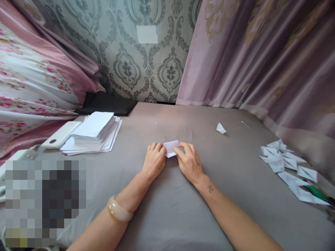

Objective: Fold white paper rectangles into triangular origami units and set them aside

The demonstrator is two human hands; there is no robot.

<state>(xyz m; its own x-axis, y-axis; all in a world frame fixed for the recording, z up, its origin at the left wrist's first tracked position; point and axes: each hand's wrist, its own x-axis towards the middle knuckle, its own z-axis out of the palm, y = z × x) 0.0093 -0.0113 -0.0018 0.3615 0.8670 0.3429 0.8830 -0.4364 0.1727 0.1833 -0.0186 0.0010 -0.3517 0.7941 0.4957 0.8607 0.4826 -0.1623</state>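
Between my two hands is a small piece of folded white paper (pixel 171 147), resting at or just above the grey cloth. My left hand (pixel 155 158) has its fingers curled and grips the paper's left edge; its fingertips are partly hidden. On the other side, my right hand (pixel 188 159) pinches the right edge between thumb and index finger. To the left lies a stack of white paper sheets (pixel 92 125). Several folded paper pieces (pixel 284 158) lie in a group at the right, and a single folded paper piece (pixel 221 128) sits apart, farther back.
A grey cloth (pixel 167 202) covers the surface. At left are a white flat device (pixel 61 135) and a black folded item (pixel 110 103). A green-handled tool (pixel 316 192) lies partly under folded paper at the right edge. Curtains (pixel 235 52) hang behind; the lower left is pixelated.
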